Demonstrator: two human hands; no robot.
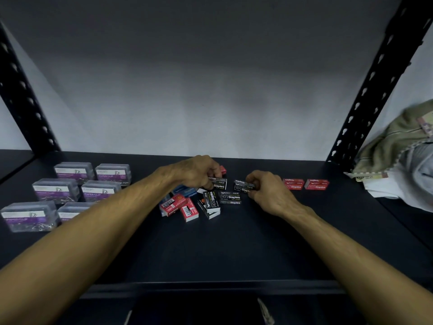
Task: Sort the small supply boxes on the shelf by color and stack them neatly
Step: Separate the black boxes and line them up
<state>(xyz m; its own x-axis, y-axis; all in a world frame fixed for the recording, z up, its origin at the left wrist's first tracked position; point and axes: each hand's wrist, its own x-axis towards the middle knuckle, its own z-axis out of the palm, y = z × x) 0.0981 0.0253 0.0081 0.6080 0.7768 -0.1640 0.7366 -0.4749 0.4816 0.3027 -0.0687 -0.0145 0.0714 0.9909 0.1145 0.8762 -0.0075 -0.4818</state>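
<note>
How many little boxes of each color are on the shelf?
Clear paper clip boxes: 6
Red staple boxes: 5 that show, two set apart at the right
Black staple boxes: 5 that show, one in the left hand, one in the right hand
Blue staple boxes: 1, partly hidden
Total: 17 visible; more may hide in the pile.
</note>
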